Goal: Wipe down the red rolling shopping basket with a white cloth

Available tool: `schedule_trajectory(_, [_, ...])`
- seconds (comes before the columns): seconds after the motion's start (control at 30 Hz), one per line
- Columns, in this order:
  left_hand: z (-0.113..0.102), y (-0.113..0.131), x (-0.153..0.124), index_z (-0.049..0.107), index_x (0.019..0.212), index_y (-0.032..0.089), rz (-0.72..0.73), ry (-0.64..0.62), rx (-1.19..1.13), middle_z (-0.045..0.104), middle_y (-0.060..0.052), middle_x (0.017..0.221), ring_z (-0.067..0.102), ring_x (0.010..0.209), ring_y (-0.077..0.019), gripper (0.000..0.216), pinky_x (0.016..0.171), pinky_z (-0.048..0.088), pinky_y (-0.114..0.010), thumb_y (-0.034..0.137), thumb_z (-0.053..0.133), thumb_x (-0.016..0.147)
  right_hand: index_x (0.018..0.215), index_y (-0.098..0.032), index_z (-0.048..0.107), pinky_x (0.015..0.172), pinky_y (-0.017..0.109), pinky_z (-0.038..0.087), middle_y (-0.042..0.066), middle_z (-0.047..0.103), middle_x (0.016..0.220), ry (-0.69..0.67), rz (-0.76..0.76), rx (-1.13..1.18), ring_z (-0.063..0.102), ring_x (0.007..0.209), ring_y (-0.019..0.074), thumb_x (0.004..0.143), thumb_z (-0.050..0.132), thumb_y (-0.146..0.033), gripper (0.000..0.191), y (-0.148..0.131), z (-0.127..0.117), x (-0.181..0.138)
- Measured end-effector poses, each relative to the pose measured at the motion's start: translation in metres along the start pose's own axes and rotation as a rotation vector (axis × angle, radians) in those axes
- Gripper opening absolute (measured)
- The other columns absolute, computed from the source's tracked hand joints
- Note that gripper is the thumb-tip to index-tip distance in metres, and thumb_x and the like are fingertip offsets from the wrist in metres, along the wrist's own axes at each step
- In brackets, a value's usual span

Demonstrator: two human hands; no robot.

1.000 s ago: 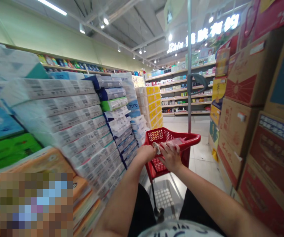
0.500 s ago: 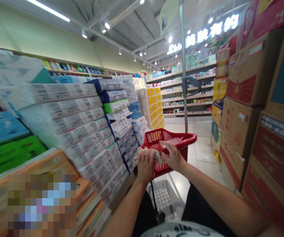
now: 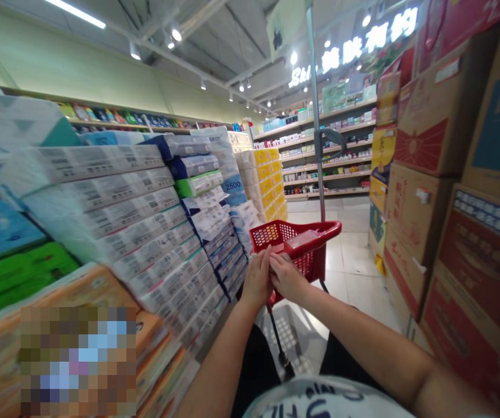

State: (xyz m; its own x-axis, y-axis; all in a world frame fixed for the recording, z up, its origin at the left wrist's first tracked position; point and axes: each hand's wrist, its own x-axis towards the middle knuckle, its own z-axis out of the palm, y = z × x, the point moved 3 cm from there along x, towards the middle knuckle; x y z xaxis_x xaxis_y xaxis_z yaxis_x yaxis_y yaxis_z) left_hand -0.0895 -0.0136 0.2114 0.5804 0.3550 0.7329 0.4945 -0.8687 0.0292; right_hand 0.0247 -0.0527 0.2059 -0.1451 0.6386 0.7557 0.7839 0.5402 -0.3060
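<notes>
My left hand and my right hand meet at the near side of a red shopping cart. The left fingers are closed, and a sliver of a whitish cloth shows at their edge; most of it is hidden. Bent and pressed together, my right fingers touch the left hand near its thumb; anything inside them is hidden. Just beyond the hands is the cart's red handle, with a pale pink panel on it. Openwork sides form the cart's basket.
Stacked tissue packs line the left side, with orange packs close by. Cardboard cartons rise on the right. A metal pole stands behind the cart, and stocked shelves cross the back. Pale floor tiles run between.
My right hand has moved down and left against my left hand. The whitish cloth, plainly visible before, is now mostly covered. The view has shifted slightly, and the cart appears a little further left.
</notes>
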Motion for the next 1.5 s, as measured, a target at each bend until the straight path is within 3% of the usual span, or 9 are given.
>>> schedule_trajectory(0.17, [-0.005, 0.003, 0.01, 0.024, 0.147, 0.015, 0.039, -0.118, -0.111, 0.05, -0.015, 0.133, 0.048, 0.121, -0.0281, 0.078, 0.105, 0.038, -0.048, 0.016, 0.059, 0.077, 0.107, -0.013, 0.061, 0.093, 0.037, 0.047, 0.011, 0.058, 0.107, -0.041, -0.003, -0.11, 0.049, 0.103, 0.0227, 0.084, 0.051, -0.008, 0.026, 0.01, -0.002, 0.008])
schedule_trajectory(0.27, [-0.01, -0.001, 0.012, 0.029, 0.145, 0.016, 0.026, -0.13, -0.128, 0.054, -0.013, 0.13, 0.051, 0.117, -0.0254, 0.07, 0.101, 0.042, -0.044, 0.023, 0.06, 0.082, 0.091, -0.016, 0.064, 0.089, 0.037, 0.045, 0.009, 0.059, 0.096, -0.047, -0.032, -0.233, 0.049, 0.095, 0.0223, 0.086, 0.051, -0.012, 0.015, 0.013, -0.022, 0.017])
schedule_trajectory(0.47, [-0.012, 0.006, 0.039, 0.052, 0.128, 0.018, -0.142, -0.113, 0.159, 0.059, -0.011, 0.126, 0.052, 0.117, -0.0258, 0.038, 0.099, 0.041, -0.042, 0.034, 0.048, 0.093, 0.102, -0.022, 0.068, 0.099, 0.041, 0.033, 0.008, 0.062, 0.113, 0.046, 0.153, -0.423, 0.043, 0.114, 0.0267, 0.093, 0.045, -0.024, 0.024, 0.054, -0.082, 0.041])
schedule_trajectory(0.63, [0.024, 0.029, 0.069, 0.065, 0.1, 0.014, -0.351, -0.369, 0.325, 0.07, -0.011, 0.091, 0.067, 0.085, -0.0227, 0.041, 0.079, 0.048, -0.036, 0.034, 0.029, 0.098, 0.116, -0.023, 0.064, 0.101, 0.038, 0.034, 0.004, 0.063, 0.121, -0.175, 0.246, -0.287, 0.053, 0.113, 0.0197, 0.092, 0.043, -0.024, 0.031, 0.087, -0.069, 0.039])
schedule_trajectory(0.77, [0.039, 0.031, 0.065, 0.064, 0.101, 0.012, -0.341, -0.33, 0.36, 0.07, -0.013, 0.09, 0.068, 0.086, -0.0253, 0.043, 0.077, 0.048, -0.037, 0.033, 0.027, 0.098, 0.122, -0.023, 0.06, 0.105, 0.042, 0.03, 0.007, 0.06, 0.127, -0.129, 0.219, -0.227, 0.051, 0.12, 0.022, 0.092, 0.048, -0.043, 0.038, 0.083, -0.057, 0.028])
schedule_trajectory(0.97, [0.016, 0.009, 0.053, 0.046, 0.134, 0.018, -0.388, -0.099, 0.236, 0.059, -0.012, 0.129, 0.065, 0.1, -0.0187, 0.04, 0.079, 0.048, -0.028, 0.028, 0.03, 0.098, 0.098, -0.018, 0.067, 0.091, 0.034, 0.042, 0.006, 0.068, 0.101, -0.072, 0.276, -0.255, 0.06, 0.097, 0.019, 0.087, 0.051, -0.021, 0.02, 0.079, -0.065, 0.03])
schedule_trajectory(1.17, [0.017, 0.004, 0.045, 0.07, 0.091, 0.019, -0.34, -0.339, 0.398, 0.071, -0.01, 0.085, 0.067, 0.081, -0.0211, 0.05, 0.07, 0.046, -0.028, 0.038, 0.025, 0.099, 0.103, -0.015, 0.066, 0.098, 0.033, 0.043, 0.012, 0.045, 0.137, 0.242, 0.353, -0.184, 0.053, 0.116, 0.0192, 0.086, 0.044, -0.011, 0.028, 0.102, -0.098, 0.059])
schedule_trajectory(1.33, [0.014, -0.007, 0.043, 0.069, 0.088, 0.021, -0.302, -0.318, 0.463, 0.071, -0.008, 0.083, 0.066, 0.078, -0.0205, 0.048, 0.066, 0.043, -0.028, 0.037, 0.026, 0.098, 0.106, -0.025, 0.066, 0.097, 0.042, 0.04, 0.006, 0.062, 0.116, -0.16, 0.255, -0.301, 0.057, 0.108, 0.0224, 0.093, 0.045, -0.037, 0.027, 0.077, -0.071, 0.056])
schedule_trajectory(1.5, [0.009, -0.027, 0.04, 0.068, 0.084, 0.021, -0.219, -0.33, 0.469, 0.07, -0.007, 0.082, 0.065, 0.08, -0.0195, 0.044, 0.068, 0.042, -0.027, 0.034, 0.028, 0.098, 0.108, -0.027, 0.064, 0.092, 0.044, 0.039, 0.006, 0.066, 0.113, -0.284, 0.348, -0.444, 0.059, 0.106, 0.0246, 0.095, 0.036, -0.045, 0.036, 0.054, -0.053, 0.054])
